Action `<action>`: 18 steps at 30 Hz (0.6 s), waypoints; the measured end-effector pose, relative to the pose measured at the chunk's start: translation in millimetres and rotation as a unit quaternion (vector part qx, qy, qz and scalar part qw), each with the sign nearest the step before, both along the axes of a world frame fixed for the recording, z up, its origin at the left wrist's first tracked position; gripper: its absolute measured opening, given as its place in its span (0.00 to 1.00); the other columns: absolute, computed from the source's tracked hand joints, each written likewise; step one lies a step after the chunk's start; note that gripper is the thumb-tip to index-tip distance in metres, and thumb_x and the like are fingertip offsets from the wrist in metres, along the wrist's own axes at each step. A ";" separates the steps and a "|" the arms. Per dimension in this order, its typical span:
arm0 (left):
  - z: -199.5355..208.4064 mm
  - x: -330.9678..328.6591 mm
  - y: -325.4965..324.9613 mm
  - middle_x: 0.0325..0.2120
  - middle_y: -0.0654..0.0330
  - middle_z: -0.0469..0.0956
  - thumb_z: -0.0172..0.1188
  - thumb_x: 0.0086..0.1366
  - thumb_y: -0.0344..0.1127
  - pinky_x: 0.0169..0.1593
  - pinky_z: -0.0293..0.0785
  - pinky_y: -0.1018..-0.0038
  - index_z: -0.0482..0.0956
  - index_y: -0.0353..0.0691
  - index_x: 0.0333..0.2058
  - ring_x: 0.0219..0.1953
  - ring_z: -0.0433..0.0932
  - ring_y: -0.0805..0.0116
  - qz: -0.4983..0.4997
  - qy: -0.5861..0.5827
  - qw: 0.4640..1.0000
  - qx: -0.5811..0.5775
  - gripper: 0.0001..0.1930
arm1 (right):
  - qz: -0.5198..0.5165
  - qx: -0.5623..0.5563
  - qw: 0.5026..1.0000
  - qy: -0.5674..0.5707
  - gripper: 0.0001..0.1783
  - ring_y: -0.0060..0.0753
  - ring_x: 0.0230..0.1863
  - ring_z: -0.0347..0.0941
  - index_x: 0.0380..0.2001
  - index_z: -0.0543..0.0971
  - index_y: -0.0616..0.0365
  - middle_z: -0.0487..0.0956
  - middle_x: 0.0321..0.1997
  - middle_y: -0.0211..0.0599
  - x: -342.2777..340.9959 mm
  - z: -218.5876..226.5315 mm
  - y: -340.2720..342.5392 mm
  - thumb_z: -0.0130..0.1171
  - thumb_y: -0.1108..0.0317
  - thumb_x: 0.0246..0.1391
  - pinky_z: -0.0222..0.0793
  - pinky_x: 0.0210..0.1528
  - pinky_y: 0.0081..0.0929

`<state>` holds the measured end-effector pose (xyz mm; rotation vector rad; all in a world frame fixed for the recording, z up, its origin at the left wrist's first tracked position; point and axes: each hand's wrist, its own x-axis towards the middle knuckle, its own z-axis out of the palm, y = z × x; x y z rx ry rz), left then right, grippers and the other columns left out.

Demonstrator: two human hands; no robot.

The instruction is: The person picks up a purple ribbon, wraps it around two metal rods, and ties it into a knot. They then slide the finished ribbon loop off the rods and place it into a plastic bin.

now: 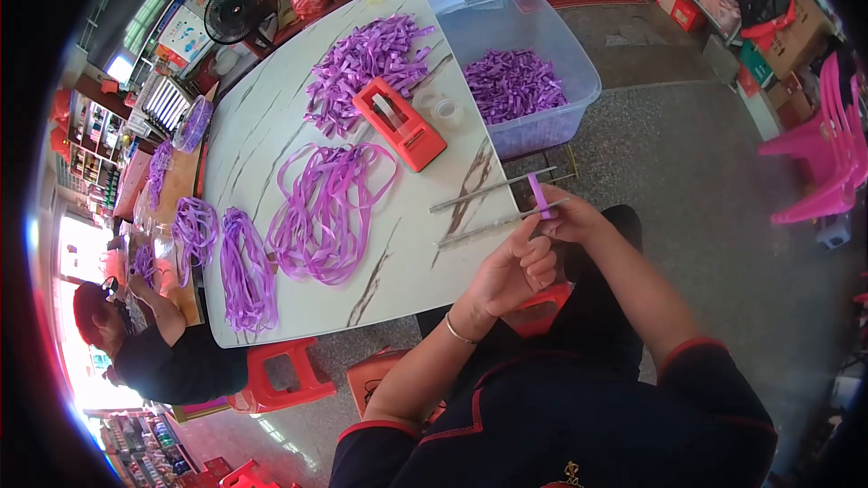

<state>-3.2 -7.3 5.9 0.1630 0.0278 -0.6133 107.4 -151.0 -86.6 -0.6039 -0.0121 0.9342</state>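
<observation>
A short loop of purple ribbon (540, 196) passes around two thin metal rods, the far rod (493, 189) and the near rod (484, 233), which jut past the table's right edge. My right hand (577, 219) pinches the ribbon beside the near rod's end. Close against it, my left hand (517, 273) has its fingers curled, with the index fingertip at the ribbon's lower end. Part of the grip is hidden behind the fingers. On the table rest a red tape dispenser (398, 124), a heap of short purple ribbon pieces (366, 72) and long looped ribbons (330, 217).
A bundle of purple ribbon (246, 276) lies along the table's left side. Beyond the right edge stands a clear plastic bin (579, 95) of purple pieces. Another person (154, 343) sits at the left, near a red stool (285, 375). Pink chairs (827, 149) stand at right.
</observation>
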 end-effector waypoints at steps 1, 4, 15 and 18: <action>-0.9 -0.1 -0.1 0.19 0.69 0.55 0.45 0.59 0.29 0.29 0.58 0.81 0.61 0.49 0.48 0.23 0.57 0.76 -0.001 0.000 1.000 0.000 0.18 | -0.001 0.000 1.000 0.000 0.07 0.11 0.23 0.63 0.34 0.74 0.50 0.70 0.24 0.19 1.9 2.9 -5.2 0.52 0.62 0.54 0.57 0.23 0.13; -2.2 -1.5 1.2 0.17 0.70 0.54 0.47 0.58 0.30 0.30 0.56 0.81 0.65 0.50 0.52 0.22 0.55 0.77 0.012 0.003 1.000 0.021 0.21 | 0.043 -0.017 0.998 -0.042 0.06 0.08 0.20 0.57 0.33 0.75 0.50 0.68 0.23 0.16 6.1 27.5 -18.1 0.52 0.63 0.54 0.49 0.18 0.10; -0.7 0.0 0.8 0.18 0.69 0.55 0.45 0.59 0.28 0.28 0.57 0.81 0.62 0.49 0.47 0.22 0.56 0.77 0.005 0.001 1.000 0.000 0.17 | 0.055 -0.070 0.993 0.082 0.17 0.11 0.18 0.56 0.43 0.73 0.59 0.68 0.22 0.20 -0.3 15.4 -4.2 0.50 0.64 0.52 0.55 0.21 0.12; 0.7 0.6 1.5 0.18 0.69 0.54 0.46 0.58 0.28 0.28 0.57 0.81 0.63 0.47 0.47 0.22 0.56 0.77 -0.001 -0.016 1.000 0.009 0.17 | 0.049 -0.023 0.994 0.094 0.17 0.13 0.17 0.57 0.44 0.73 0.61 0.67 0.20 0.22 -6.3 17.5 6.9 0.49 0.66 0.52 0.60 0.26 0.15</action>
